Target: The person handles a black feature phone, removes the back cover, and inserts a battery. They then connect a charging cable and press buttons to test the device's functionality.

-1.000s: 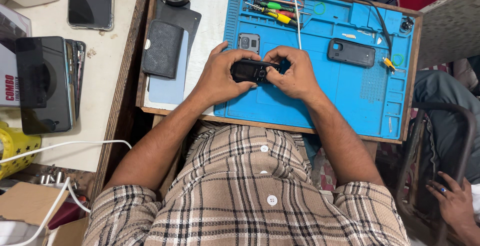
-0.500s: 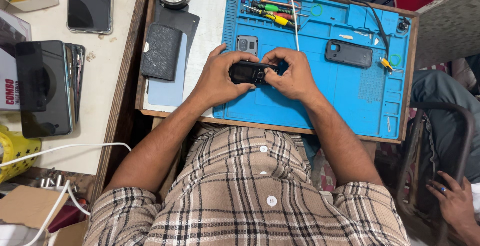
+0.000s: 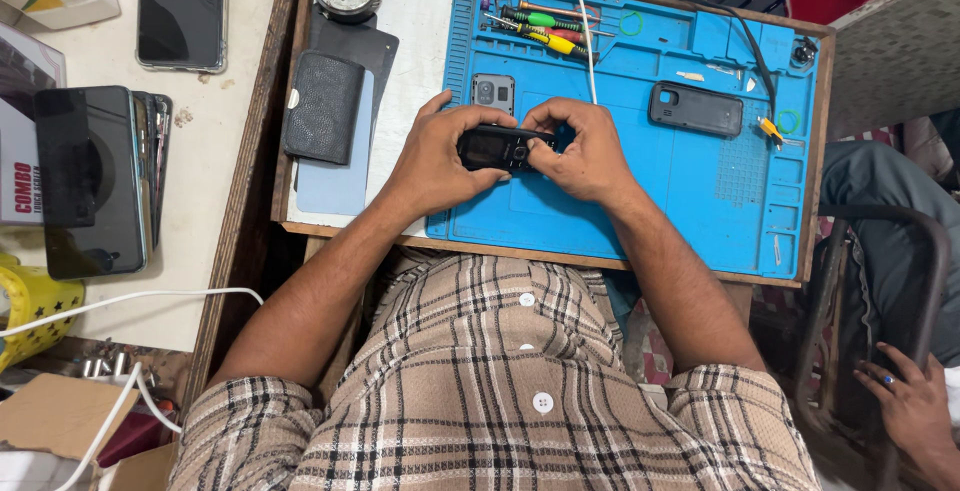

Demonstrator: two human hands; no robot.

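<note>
Gripped by left hand [image 3: 435, 166] and right hand [image 3: 585, 151]: small black phone [image 3: 497, 147] (frame centre), over blue mat [image 3: 640, 191].

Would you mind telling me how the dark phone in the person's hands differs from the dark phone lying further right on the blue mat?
The held phone is gripped by the left hand and the right hand; the lying phone rests untouched on the blue mat. The held phone shows its screen side, while the lying phone shows its back with a camera. The hands partly cover the held phone; the lying phone is in full view. Both are small, dark and lie crosswise.
</note>
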